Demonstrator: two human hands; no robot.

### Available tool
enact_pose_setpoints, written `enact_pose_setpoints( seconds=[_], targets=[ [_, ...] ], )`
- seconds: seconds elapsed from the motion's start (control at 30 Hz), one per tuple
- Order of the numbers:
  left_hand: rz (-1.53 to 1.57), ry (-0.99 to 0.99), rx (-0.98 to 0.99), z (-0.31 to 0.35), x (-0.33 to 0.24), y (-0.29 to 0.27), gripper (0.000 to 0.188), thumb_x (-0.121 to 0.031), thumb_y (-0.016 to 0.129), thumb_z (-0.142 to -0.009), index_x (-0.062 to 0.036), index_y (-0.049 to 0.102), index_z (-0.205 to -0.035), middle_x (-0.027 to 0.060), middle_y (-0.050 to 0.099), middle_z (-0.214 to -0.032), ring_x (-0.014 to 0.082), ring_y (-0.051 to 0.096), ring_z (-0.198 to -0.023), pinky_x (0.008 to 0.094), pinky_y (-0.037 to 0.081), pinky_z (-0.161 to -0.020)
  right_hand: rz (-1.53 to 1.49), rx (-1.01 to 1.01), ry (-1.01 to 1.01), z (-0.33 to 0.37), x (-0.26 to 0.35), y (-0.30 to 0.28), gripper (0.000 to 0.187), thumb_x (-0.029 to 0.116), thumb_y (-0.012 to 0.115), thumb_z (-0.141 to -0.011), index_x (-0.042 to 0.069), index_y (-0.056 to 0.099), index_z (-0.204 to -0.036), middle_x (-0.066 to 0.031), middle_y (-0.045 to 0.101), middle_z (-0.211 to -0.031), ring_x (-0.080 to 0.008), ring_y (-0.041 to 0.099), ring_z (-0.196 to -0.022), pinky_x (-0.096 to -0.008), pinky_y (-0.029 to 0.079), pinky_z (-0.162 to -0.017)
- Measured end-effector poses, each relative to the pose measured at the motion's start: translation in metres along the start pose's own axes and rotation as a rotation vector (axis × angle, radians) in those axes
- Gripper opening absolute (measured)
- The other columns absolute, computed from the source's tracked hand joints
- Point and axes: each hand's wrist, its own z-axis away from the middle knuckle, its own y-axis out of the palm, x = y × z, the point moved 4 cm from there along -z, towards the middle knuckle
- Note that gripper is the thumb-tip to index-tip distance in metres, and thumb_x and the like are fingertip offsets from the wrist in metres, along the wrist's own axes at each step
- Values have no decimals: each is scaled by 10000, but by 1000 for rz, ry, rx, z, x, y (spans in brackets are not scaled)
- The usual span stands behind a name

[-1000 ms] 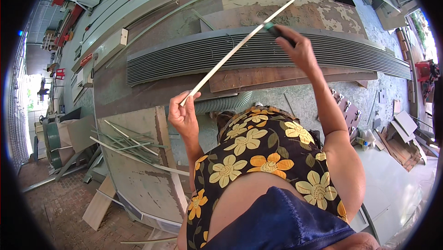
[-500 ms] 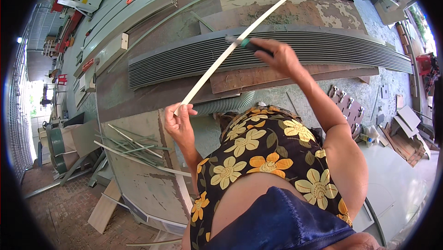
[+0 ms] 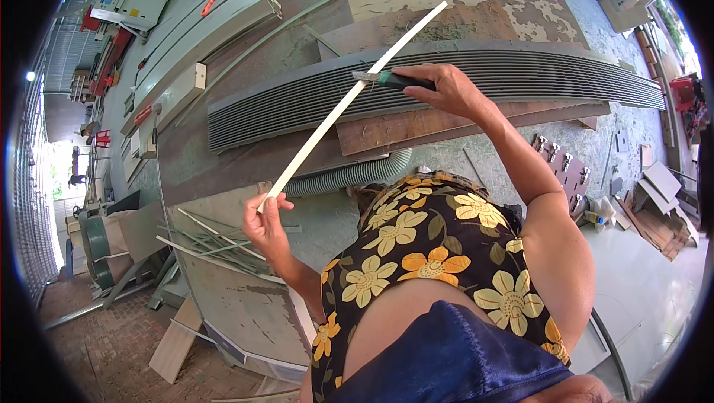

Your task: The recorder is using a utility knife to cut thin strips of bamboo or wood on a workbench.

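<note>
A long, thin cream strip (image 3: 318, 137) slants up and to the right, its near end pinched between the thumb and fingers of my left hand (image 3: 266, 226). My right hand (image 3: 455, 92) is closed round a utility knife (image 3: 401, 81) with a black and green handle. The knife's blade lies across the strip at about its middle, seemingly touching it. Beneath both runs a long stack of dark grey strips (image 3: 520, 75), laid side by side with narrow edges up. The strip's far end reaches past this stack.
Loose thin green and cream strips (image 3: 216, 238) lie on a worn board (image 3: 245, 310) at the left. A ribbed grey hose (image 3: 349, 180) passes below the work surface. Brown boards (image 3: 461, 124) sit under the dark stack. A plate with metal hinges (image 3: 561, 168) is at the right.
My left hand has moved down and left, drawing the cream strip with it. The knife has shifted slightly left and now lies flatter, its blade pointing left across the strip.
</note>
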Motion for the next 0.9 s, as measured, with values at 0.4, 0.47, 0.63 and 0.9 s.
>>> enact_pose_setpoints(
  seconds=[0.4, 0.47, 0.63, 0.9],
  targets=[
    [0, -51, 18, 8, 22, -25, 122, -90, 563, -990, 18, 587, -1041, 130, 679, -896, 161, 628, -715, 297, 529, -706, 132, -86, 267, -23, -60, -26, 391, 322, 658, -912, 142, 666, -1259, -170, 719, -1048, -319, 696, -906, -380, 524, -809],
    [54, -102, 14, 6, 28, -29, 122, -86, 563, -989, 18, 587, -1049, 126, 680, -906, 160, 629, -729, 291, 523, -717, 163, -70, 290, -29, -75, -30, 390, 354, 651, -910, 177, 669, -1257, -166, 719, -1048, -329, 693, -936, -390, 525, -821],
    [56, -100, 11, 4, 43, -29, 106, -78, 564, -987, 22, 586, -1012, 131, 673, -911, 166, 649, -744, 325, 558, -756, 352, -238, 564, -41, -160, -77, 415, 459, 641, -887, 263, 676, -1251, -171, 720, -1024, -356, 686, -963, -423, 529, -840],
    [68, -83, -29, 2, 35, -27, 111, -40, 592, -958, 20, 595, -1052, 130, 657, -955, 180, 652, -820, 327, 560, -792, 218, -274, 428, -31, -110, -63, 437, 444, 655, -874, 223, 675, -1250, -134, 722, -1073, -331, 685, -1002, -410, 532, -876]
  ],
)
